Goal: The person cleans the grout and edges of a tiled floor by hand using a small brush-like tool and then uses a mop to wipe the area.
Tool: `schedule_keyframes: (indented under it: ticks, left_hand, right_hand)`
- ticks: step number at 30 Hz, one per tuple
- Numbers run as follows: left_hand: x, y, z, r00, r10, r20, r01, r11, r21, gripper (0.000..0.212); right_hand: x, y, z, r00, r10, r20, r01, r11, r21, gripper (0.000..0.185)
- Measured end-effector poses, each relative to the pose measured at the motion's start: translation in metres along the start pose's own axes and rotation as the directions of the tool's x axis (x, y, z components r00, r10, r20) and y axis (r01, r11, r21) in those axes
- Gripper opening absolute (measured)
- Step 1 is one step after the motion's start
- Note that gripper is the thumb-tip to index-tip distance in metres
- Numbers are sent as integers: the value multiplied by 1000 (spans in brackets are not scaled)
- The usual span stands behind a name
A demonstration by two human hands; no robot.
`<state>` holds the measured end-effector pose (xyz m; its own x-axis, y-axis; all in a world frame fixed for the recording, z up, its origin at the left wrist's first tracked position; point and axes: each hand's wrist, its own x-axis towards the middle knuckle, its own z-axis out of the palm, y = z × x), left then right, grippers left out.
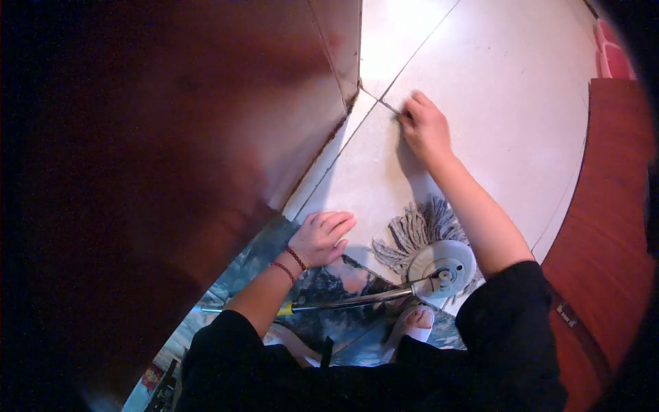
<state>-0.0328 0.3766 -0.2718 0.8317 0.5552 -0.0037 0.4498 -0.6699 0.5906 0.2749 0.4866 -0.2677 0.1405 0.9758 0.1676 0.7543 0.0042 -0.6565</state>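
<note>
My right hand (423,126) is low over the white floor tiles (479,123), its fingers pinched close to a tile joint near the wall corner. Whether it holds something small is hard to tell, as the fingers are blurred and hide the spot. My left hand (322,237), with beaded bracelets on the wrist, hovers at or rests on the edge where white tile meets dark marbled tile; it holds nothing that I can see. Between my arms lies a string mop head (412,232) with a round plastic disc (443,270). Its metal handle (355,300) passes below my left forearm.
A dark red panel (154,154) fills the left side, beside a brown-edged wall base. Another red surface (597,206) curves along the right, with a pink plastic item (615,56) beyond it. My feet in light slippers (412,324) stand on the dark marbled tiles (329,329).
</note>
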Motion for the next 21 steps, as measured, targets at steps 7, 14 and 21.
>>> schedule_keyframes:
  ticks: [7,14,21]
  left_hand:
    - [7,4,0,999,4,33,-4,1000,-23,47]
    - [-5,2,0,1000,-20,14,20,1000,-18,48]
    - [6,3,-2,999,32,-28,-33,999,-36,49]
  right_hand:
    - [29,-4,19,998,-15,-54,13,999,-52,6]
    - [-11,3,-2,992,117,47,-116,993,-33,10]
    - [20,-1,18,997,-41,-61,36,997,-68,7]
